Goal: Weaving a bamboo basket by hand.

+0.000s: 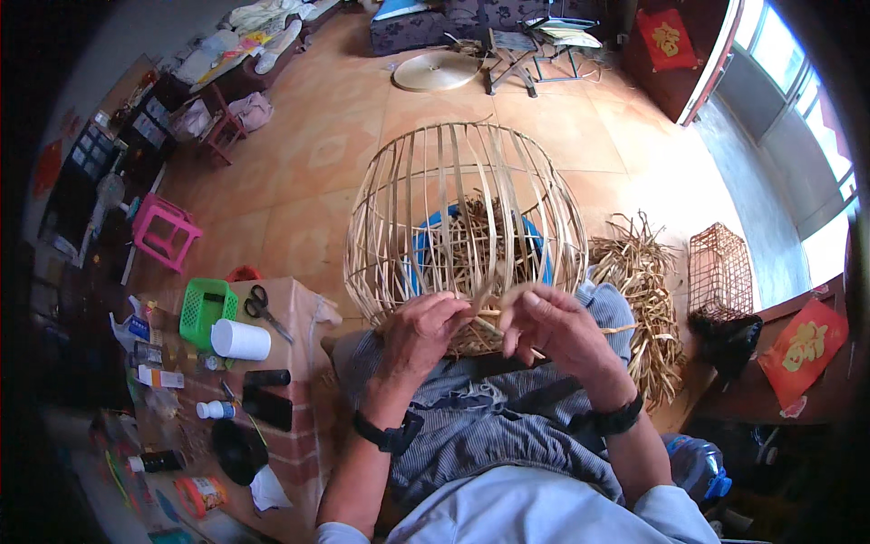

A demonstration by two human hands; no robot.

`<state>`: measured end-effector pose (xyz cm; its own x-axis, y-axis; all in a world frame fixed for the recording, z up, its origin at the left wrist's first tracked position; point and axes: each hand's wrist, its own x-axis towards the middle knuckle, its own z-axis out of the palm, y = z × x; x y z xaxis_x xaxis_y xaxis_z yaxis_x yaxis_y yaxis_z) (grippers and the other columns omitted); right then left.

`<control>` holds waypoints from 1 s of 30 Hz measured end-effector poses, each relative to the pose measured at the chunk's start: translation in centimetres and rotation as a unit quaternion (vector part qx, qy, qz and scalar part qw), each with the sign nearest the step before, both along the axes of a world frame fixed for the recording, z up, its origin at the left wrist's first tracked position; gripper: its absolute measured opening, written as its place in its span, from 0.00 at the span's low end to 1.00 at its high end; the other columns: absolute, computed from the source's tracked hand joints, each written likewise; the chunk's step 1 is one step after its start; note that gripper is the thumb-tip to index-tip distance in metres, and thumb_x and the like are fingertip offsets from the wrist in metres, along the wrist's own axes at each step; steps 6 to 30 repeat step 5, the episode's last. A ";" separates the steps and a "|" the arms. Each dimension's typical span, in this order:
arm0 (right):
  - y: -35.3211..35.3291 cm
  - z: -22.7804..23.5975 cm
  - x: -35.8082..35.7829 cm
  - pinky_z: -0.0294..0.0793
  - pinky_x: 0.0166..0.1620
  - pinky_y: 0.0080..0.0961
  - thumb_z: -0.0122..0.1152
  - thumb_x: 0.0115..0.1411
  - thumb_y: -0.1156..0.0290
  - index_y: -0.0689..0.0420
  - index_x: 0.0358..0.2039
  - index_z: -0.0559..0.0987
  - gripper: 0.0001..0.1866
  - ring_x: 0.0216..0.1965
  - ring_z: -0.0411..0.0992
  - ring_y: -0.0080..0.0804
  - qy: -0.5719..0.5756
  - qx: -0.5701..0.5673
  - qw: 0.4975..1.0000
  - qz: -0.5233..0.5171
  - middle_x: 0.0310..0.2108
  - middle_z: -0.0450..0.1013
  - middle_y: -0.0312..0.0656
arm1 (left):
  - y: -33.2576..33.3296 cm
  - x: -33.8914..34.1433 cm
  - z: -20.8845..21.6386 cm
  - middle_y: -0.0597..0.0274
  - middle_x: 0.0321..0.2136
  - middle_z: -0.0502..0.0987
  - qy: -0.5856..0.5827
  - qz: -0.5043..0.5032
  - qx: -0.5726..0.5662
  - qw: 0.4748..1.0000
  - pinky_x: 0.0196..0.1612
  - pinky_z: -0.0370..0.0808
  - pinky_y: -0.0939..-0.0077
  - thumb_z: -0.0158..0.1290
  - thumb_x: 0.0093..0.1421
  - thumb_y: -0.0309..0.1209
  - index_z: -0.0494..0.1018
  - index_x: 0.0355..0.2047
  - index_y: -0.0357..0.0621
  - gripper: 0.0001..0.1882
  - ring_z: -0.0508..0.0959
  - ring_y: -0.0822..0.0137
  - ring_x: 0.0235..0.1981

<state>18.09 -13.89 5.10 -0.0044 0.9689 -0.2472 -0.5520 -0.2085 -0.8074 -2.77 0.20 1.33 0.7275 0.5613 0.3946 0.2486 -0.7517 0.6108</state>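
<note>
A half-woven basket (365,245) of thin pale strips stands tilted against my lap, its open ribs facing away from me. Thumb and fingers of my left hand (421,331) are pinched on a dried plant strip (483,295) at the basket's near edge. Close by on the right, my right hand (562,328) has its fingers curled around the same strip, partly hiding it. A thin yellowish strip (619,328) sticks out to the right, past that hand. Through the ribs shows a blue basin (420,258) with dried strips inside.
A pile of dried strips (639,308) lies right of the basket, before a wire cage (720,272). On the left table are scissors (268,313), a green plastic basket (207,313), a white cylinder (241,340) and several bottles. A pink stool (166,232) stands beyond.
</note>
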 end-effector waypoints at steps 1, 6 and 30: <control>0.2 -0.3 0.1 0.79 0.33 0.22 0.56 0.78 0.70 0.61 0.61 0.75 0.15 0.36 0.81 0.24 -0.042 0.022 0.998 -0.043 0.42 0.80 0.39 | 0.0 0.2 0.0 0.52 0.37 0.85 0.000 0.006 -0.009 1.000 0.46 0.82 0.58 0.68 0.58 0.27 0.83 0.40 0.42 0.09 0.86 0.49 0.42; 2.1 -2.3 -0.9 0.78 0.47 0.25 0.67 0.73 0.68 0.57 0.68 0.70 0.27 0.45 0.74 0.22 -0.360 0.103 0.927 -0.004 0.55 0.75 0.39 | -0.3 0.7 0.1 0.52 0.37 0.85 0.005 0.017 -0.015 1.000 0.45 0.82 0.58 0.67 0.59 0.26 0.83 0.39 0.41 0.08 0.86 0.49 0.42; 2.1 -2.3 -0.9 0.78 0.47 0.25 0.67 0.73 0.68 0.57 0.68 0.70 0.27 0.45 0.74 0.22 -0.360 0.103 0.927 -0.004 0.55 0.75 0.39 | -0.3 0.7 0.1 0.52 0.37 0.85 0.005 0.017 -0.015 1.000 0.45 0.82 0.58 0.67 0.59 0.26 0.83 0.39 0.41 0.08 0.86 0.49 0.42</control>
